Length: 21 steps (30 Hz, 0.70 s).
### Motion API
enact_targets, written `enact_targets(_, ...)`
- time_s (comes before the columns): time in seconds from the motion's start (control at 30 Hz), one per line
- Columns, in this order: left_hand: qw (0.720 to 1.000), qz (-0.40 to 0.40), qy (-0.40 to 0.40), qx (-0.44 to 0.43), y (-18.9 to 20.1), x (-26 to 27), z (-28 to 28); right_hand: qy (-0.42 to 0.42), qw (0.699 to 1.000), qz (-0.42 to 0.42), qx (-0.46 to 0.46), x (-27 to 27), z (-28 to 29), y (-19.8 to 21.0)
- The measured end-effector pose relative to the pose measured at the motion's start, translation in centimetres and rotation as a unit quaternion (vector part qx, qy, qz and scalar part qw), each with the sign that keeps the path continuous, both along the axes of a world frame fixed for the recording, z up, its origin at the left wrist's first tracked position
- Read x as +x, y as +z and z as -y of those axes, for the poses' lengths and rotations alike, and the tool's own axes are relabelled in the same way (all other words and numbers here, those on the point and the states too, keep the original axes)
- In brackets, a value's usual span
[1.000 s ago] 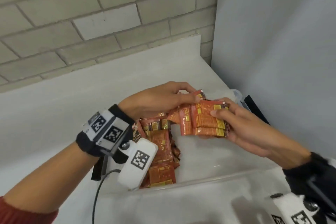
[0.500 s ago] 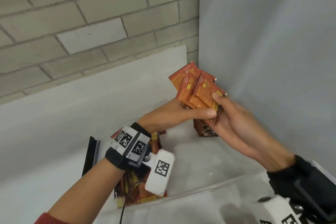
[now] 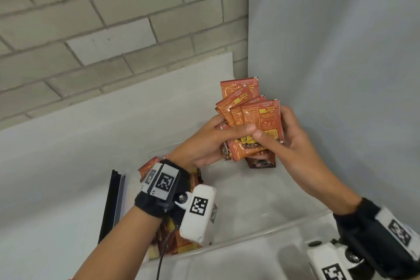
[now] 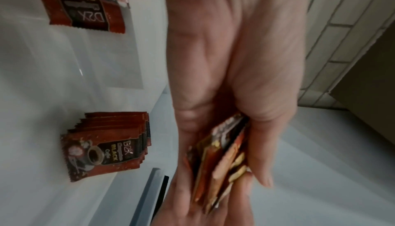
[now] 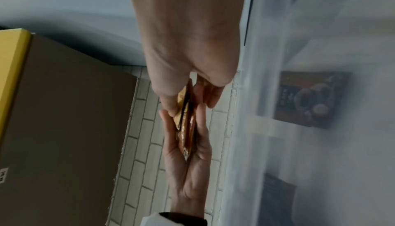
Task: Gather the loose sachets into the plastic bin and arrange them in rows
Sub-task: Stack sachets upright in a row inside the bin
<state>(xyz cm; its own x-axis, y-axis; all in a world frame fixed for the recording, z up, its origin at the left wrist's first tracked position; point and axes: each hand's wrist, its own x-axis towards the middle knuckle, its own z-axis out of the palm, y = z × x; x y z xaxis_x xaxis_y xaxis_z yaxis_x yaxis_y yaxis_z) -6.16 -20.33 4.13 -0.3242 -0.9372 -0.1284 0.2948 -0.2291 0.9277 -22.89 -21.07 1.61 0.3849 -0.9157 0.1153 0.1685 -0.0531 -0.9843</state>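
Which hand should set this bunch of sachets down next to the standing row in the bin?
Right. The right hand grips the sachets directly above the standing row; the left hand reaches across.

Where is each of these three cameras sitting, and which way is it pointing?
Head: worn on the head, looking down at the plastic bin; left hand and right hand grip a fan of sachets.
Left wrist: looks along the left palm toward a neat sachet stack.
Right wrist: looks along the right hand toward the brick wall.
All three views share the held sachets.
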Motion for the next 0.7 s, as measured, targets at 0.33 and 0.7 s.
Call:
enact_targets(0.33,0.998,0.025,0.051,0.029,-0.4,1.0,0.4,-0.053,0.998,-0.019,0.019,-0.2,0.8,-0.8)
enact_targets(0.7,0.992,0.072,0.071,0.070,0.0,1.5,0.7,-0.091,0.994,0.030,0.058,-0.3,1.2,-0.8)
